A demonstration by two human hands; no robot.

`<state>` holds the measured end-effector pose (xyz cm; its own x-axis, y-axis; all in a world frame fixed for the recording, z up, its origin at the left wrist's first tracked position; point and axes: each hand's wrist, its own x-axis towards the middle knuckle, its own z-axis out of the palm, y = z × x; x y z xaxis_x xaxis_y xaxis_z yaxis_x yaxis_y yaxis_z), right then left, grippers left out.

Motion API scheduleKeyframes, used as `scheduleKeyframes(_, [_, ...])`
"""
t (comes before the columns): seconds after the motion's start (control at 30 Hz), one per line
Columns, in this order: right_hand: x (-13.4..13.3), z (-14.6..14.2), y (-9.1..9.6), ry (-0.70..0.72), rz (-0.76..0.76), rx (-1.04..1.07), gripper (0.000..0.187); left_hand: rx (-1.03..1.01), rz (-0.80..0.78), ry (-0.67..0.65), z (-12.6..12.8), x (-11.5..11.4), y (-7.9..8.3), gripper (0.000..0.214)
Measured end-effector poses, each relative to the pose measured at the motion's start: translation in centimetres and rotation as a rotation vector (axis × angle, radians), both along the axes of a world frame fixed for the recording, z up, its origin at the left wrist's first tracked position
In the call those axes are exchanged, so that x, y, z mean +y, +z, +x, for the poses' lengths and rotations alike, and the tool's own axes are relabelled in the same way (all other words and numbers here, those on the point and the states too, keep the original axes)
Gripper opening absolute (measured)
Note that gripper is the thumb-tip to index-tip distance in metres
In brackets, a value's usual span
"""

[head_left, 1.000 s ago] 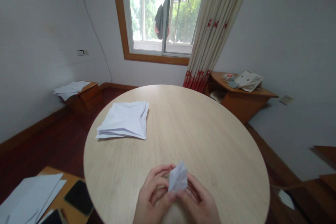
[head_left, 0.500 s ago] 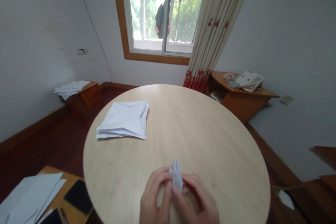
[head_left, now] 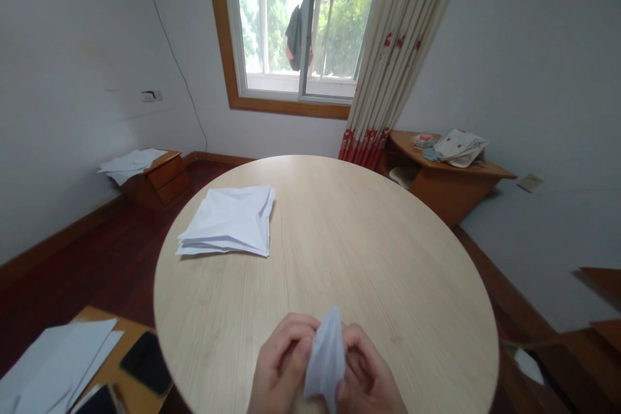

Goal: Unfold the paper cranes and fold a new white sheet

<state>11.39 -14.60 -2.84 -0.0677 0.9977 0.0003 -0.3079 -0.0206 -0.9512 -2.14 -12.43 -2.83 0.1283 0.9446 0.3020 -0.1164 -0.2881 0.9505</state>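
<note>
At bottom centre of the frame, the folded paper (head_left: 327,356), previously edge-on, is turned broadside, gripped between curled left hand (head_left: 270,369) and right hand (head_left: 376,375); its face is apparently made accessible for handling.

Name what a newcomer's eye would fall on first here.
Probably the folded white paper held between the left hand and the right hand, over the near part of the round table. After that, likely the stack of white paper on the table's left side, then the bright window beyond the table, with a cream-and-red curtain at its right.
</note>
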Motion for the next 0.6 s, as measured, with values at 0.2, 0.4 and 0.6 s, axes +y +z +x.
scheduleKeyframes(0.2, [0.2,-0.6,-0.3,-0.092,0.067,0.039,0.036,0.18,0.11,0.148,0.0,-0.7,-0.1,0.005])
scheduleKeyframes(0.4, [-0.1,-0.2,-1.4,-0.414,-0.025,-0.032,0.024,-0.153,-0.214,0.386,1.0,-1.2,-0.5,0.019])
scheduleKeyframes(0.6, [1.3,-1.5,-4.7,-0.422,-0.078,-0.041,0.037,-0.632,-0.308,0.453,1.9,-1.0,-1.4,0.037])
